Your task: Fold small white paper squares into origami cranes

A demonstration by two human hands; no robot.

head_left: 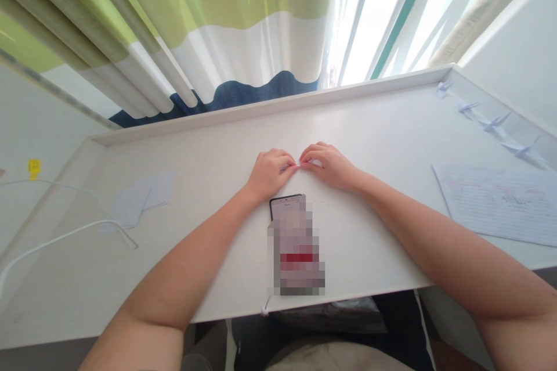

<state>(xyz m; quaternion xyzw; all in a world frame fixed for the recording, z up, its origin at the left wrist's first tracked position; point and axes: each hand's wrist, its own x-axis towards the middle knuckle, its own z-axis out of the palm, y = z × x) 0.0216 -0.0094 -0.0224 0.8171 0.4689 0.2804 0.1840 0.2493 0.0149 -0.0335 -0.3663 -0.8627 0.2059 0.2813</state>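
My left hand point(270, 172) and my right hand point(327, 165) rest side by side on the white desk point(217, 144), fingertips meeting in a pinch on a small white folded paper point(300, 164). Most of that paper is hidden by my fingers. A phone point(296, 246) lies flat on the desk just below my hands, between my forearms.
Small pale paper squares point(141, 200) lie to the left beside a white cable point(73, 231). Several folded paper cranes point(494, 123) line the right back edge, above a lined written sheet point(496, 202). A striped curtain point(209, 28) hangs behind the desk's raised rim.
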